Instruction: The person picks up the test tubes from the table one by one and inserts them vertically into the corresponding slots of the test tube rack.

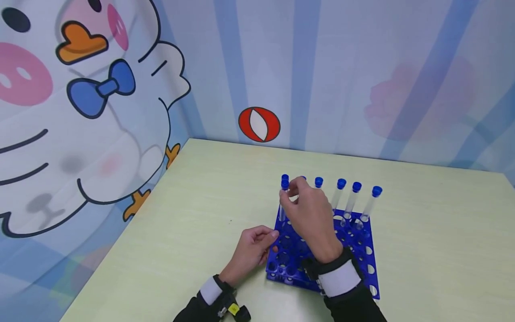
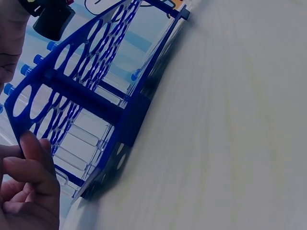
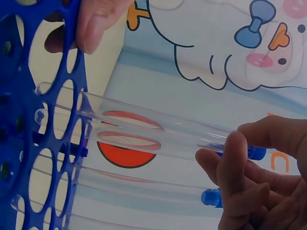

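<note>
A blue test tube rack (image 1: pixel 297 283) stands on the table, its upper plate full of round holes. My left hand (image 1: pixel 250 249) grips the rack's left edge between thumb and fingers. Above the back left corner, my right hand (image 1: pixel 311 217) pinches a clear test tube (image 3: pixel 187 125) near its blue cap (image 1: pixel 284 184). That tube's rounded bottom sits within the rack's holes in the right wrist view. Other capped test tubes (image 1: pixel 351 201) stand in a row along the rack's back, leaning slightly. One beside the pinched tube is partly hidden by my right fingers.
The pale table (image 1: pixel 193 214) extends around the rack on every side. A printed wall cloth (image 1: pixel 265 58) rises behind it, with a cartoon bird (image 1: pixel 132 165) at left and a red and white ball (image 1: pixel 259 124). Straps with small devices (image 1: pixel 235 308) circle my wrists.
</note>
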The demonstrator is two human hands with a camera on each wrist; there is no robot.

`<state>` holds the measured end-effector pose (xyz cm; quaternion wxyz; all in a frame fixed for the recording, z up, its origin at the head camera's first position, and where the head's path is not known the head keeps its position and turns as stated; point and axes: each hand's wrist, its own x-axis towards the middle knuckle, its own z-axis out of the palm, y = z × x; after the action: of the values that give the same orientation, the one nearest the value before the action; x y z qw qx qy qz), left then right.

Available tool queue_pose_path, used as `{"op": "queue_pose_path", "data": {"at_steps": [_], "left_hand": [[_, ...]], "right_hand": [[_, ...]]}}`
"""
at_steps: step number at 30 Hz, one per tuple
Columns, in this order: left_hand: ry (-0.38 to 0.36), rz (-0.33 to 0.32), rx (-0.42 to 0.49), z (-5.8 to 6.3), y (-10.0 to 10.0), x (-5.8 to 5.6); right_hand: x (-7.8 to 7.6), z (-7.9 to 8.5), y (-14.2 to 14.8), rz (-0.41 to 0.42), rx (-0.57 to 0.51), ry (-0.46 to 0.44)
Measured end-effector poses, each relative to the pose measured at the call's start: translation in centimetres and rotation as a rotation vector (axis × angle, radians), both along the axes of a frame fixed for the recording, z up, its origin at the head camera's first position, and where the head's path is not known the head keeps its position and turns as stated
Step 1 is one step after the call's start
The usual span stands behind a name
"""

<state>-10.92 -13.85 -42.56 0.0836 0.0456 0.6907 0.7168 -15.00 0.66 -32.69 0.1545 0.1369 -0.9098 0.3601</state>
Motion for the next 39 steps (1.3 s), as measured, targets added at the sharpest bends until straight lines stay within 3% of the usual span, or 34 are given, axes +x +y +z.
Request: {"op": "queue_pose_path", "data": {"at_steps": [8,17,24,33,39], "left_hand": [[-0.006,-0.005,0.000,0.2,-0.2,0.1],[-0.002,0.003,-0.013,0.2,0.0,0.0],[-0.010,0.003,-0.015,0.1,0.1,-0.1],[0.007,0.007,0.008,0.0,-0.1,0.1],[0.000,0.001,0.020,-0.2,-0.2,0.1]], "right_hand": [[0.1,-0.3,-0.3,0.012,0.013,-0.092],[-0.1,-0.7,-0.1,0.019,0.008,-0.103],[0.3,-0.6,0.5,-0.011,0.057,-0.198],[1.7,1.8,4.2,0.026,0.012,-0.259],[2.3,3.9,8.9,-0.058,-0.045,-0.201]]}}
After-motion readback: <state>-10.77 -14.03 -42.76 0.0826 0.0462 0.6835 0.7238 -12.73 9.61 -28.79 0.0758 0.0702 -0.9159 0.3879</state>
